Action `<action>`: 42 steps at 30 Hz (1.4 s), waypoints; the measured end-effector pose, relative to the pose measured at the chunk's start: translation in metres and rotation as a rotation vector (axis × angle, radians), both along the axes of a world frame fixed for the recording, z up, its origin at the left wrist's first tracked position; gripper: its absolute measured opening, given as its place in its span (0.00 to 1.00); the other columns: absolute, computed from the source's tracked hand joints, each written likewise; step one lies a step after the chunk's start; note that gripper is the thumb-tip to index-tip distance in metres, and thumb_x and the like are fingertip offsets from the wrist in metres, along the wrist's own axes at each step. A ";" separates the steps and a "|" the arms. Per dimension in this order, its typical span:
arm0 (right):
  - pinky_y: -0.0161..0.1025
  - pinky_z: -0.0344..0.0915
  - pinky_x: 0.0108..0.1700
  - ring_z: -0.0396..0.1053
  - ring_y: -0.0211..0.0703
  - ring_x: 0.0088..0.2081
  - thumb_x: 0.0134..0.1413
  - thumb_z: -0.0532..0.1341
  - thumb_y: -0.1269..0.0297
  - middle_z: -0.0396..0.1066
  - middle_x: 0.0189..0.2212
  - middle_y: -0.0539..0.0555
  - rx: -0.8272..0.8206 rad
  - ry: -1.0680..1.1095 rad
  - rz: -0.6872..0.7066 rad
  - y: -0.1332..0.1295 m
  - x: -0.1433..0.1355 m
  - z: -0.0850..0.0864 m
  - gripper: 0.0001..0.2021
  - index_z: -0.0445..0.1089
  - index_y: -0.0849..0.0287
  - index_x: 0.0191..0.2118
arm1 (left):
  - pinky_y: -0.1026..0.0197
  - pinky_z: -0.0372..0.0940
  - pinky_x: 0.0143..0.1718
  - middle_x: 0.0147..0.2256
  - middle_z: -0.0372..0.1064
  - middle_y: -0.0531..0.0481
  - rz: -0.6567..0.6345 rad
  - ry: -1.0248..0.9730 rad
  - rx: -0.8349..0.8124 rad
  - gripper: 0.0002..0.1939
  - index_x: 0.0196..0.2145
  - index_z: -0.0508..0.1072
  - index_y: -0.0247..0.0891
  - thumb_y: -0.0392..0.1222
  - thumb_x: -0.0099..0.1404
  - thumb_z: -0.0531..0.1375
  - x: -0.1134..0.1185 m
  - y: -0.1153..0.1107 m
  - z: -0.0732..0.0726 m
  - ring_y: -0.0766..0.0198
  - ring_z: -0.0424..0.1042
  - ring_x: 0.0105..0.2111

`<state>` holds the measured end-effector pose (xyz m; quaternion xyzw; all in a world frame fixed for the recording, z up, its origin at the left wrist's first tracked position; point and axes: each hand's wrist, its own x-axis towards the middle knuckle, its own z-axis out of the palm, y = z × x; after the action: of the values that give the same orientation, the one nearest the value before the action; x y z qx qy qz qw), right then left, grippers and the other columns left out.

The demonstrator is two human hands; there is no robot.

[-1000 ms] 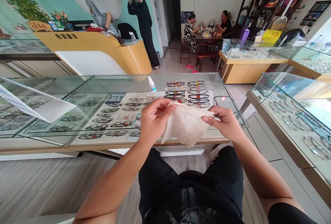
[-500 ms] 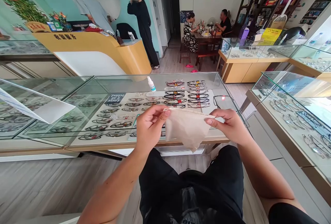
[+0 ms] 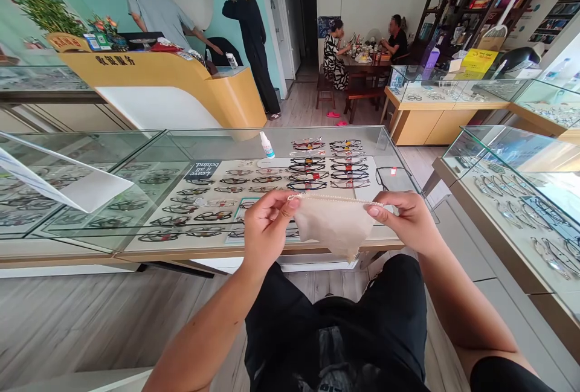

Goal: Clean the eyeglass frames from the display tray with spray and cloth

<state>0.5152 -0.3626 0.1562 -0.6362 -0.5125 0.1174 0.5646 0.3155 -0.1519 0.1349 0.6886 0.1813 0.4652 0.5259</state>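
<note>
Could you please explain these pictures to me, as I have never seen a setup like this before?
Certainly. There is no machine here: a person works barehanded, and a camera worn on their head looks forward and down. The left hand and right hand pinch the top edge of a pale cloth, one towards each end, so it hangs between them. Beyond the cloth is a glass display case. Rows of eyeglasses lie inside it, and a small white-and-blue bottle appears to stand on its glass top.
</note>
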 end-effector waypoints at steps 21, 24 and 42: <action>0.38 0.56 0.26 0.65 0.35 0.22 0.56 0.81 0.42 0.70 0.24 0.47 -0.337 0.300 -0.127 0.134 0.123 -0.038 0.25 0.75 0.57 0.28 | 0.63 0.62 0.31 0.36 0.79 0.48 -0.157 0.389 -0.143 0.25 0.36 0.78 0.38 0.60 0.58 0.80 0.115 0.132 -0.031 0.64 0.71 0.32; 0.36 0.62 0.25 0.79 0.42 0.27 0.58 0.81 0.42 0.73 0.28 0.52 -0.339 0.379 -0.133 0.141 0.122 -0.041 0.25 0.75 0.58 0.32 | 0.63 0.57 0.28 0.35 0.76 0.50 -0.145 0.407 -0.157 0.21 0.38 0.77 0.38 0.56 0.63 0.77 0.118 0.134 -0.029 0.66 0.70 0.28; 0.55 0.79 0.61 0.85 0.58 0.54 0.65 0.71 0.31 0.89 0.47 0.59 -0.156 0.164 0.098 0.062 0.084 -0.101 0.27 0.86 0.53 0.41 | 0.44 0.72 0.69 0.58 0.83 0.36 -0.408 0.379 -0.020 0.31 0.46 0.77 0.45 0.77 0.70 0.66 0.031 0.060 -0.067 0.46 0.80 0.63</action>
<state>0.5997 -0.3004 0.0547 -0.6408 -0.4841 0.2361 0.5470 0.3468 -0.0924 0.0675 0.7805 0.1384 0.2106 0.5721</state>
